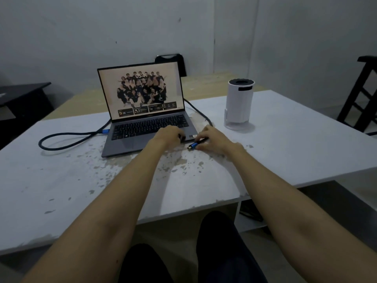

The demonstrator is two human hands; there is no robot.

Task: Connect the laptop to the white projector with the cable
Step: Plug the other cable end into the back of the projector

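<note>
An open grey laptop (pixel 142 119) with its screen lit stands on the worn white table (pixel 81 180). A dark braided cable (pixel 61 144) loops on the table at the left, and one blue plug (pixel 105 131) sits at the laptop's left side. The cable runs behind the screen and down the right side. My right hand (pixel 212 139) is closed on the other blue plug (pixel 193 145), metal tip pointing left, just off the laptop's front right corner. My left hand (pixel 169 136) rests on that corner of the laptop. The white cylindrical projector (pixel 238 107) stands upright to the right, apart from both hands.
A black chair back (pixel 171 62) shows behind the laptop. A dark low table (pixel 22 99) is at the far left, a black frame (pixel 361 92) at the far right. My knees (pixel 216 242) are under the table's front edge. A pale wall stands behind.
</note>
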